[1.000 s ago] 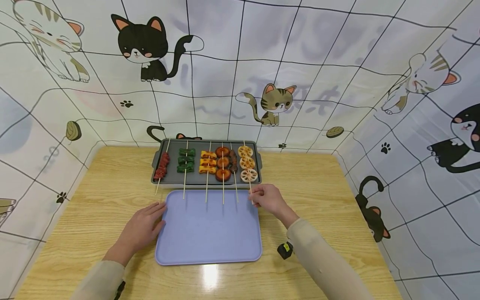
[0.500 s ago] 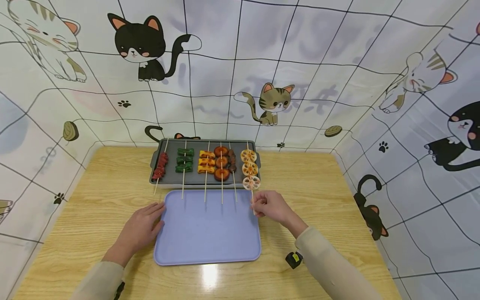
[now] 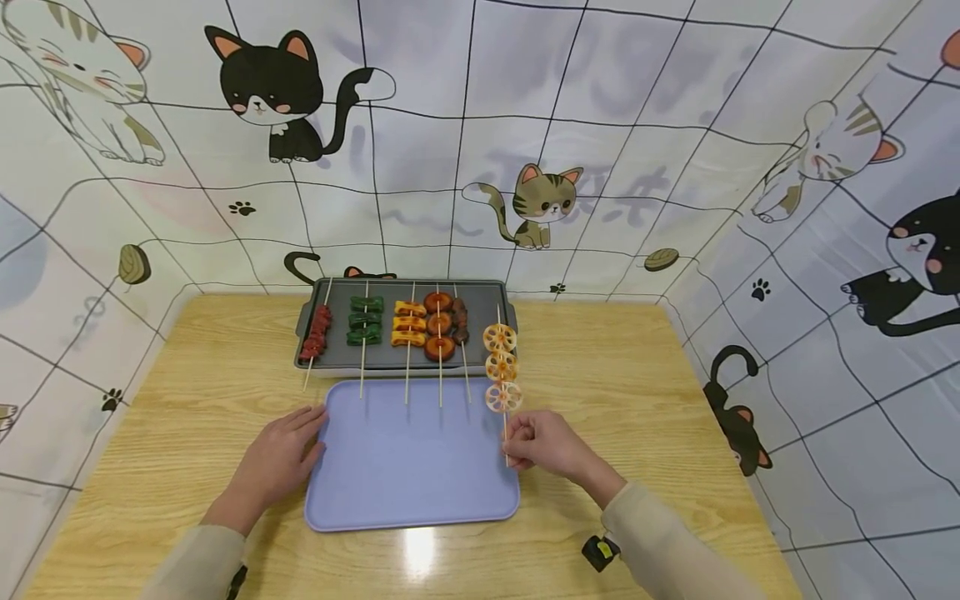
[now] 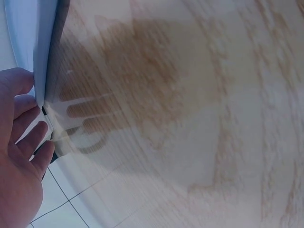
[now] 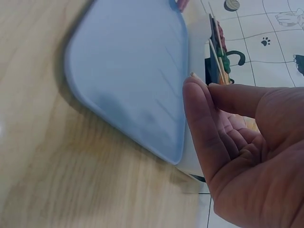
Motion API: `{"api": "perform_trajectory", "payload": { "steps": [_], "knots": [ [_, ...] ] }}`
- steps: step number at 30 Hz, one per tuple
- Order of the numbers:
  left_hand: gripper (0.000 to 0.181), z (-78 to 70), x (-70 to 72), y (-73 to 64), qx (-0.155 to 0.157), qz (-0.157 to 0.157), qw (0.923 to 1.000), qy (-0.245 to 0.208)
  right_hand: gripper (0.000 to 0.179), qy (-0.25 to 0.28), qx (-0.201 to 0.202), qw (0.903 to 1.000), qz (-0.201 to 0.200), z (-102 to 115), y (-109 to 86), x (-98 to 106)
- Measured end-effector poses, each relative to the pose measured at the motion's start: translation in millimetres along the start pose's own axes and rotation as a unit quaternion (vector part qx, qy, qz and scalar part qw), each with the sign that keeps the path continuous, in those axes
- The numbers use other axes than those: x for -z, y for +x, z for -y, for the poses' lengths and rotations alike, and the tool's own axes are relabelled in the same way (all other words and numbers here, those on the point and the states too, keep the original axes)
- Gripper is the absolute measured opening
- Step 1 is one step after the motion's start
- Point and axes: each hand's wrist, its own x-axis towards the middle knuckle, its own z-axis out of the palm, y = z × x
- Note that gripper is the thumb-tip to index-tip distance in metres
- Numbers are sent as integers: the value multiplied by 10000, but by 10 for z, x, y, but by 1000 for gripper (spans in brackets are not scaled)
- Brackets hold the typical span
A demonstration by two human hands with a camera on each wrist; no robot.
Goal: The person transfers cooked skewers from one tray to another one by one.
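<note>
**Pinched at one end, weighted at the other**

Holding out the orange-and-white lotus-root skewer (image 3: 501, 366), three round holed slices on a thin pale wooden stick, from above the right end of the dark-grey rectangular pan (image 3: 336, 329) to the far right corner of the smooth lavender rectangular tray (image 3: 412, 467). Pinching it by its bare near end with the right hand (image 3: 546, 442), just by the tray's right edge. Likely to droop or roll in so narrow a pinch, with every slice beyond the fingertips. Hard to tell whether clear of the pan's raised rim; liable to snag there if carried low. If swung left, apt to nudge the chunky dark-brown meat skewer (image 3: 460, 321) in the pan; if let go too far right, likely to land on the pale wood-grain table (image 3: 637, 392).

Resting the left hand (image 3: 279, 454) against the tray's left edge, fingers fairly straight and close together. Perhaps steadying, but apt to shift the tray if pushed harder.
</note>
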Motion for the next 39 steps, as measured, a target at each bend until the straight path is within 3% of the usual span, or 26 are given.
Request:
{"api": "perform_trajectory", "payload": {
  "steps": [6,15,24,39],
  "knots": [
    [49,5,-10,-2,-36,-85,10000,-29,12,197,-82,9997,112,-82,-68,-16],
    [49,-4,0,4,-35,-7,10000,-77,9,-128,108,9995,254,-225,-190,-41],
    [49,-26,26,16,-5,62,10000,-78,10,60,-70,9994,344,-335,-276,-119],
    [47,-36,41,16,26,62,9999,-107,8,-83,-161,9969,762,-447,-404,-157]
  ]
}}
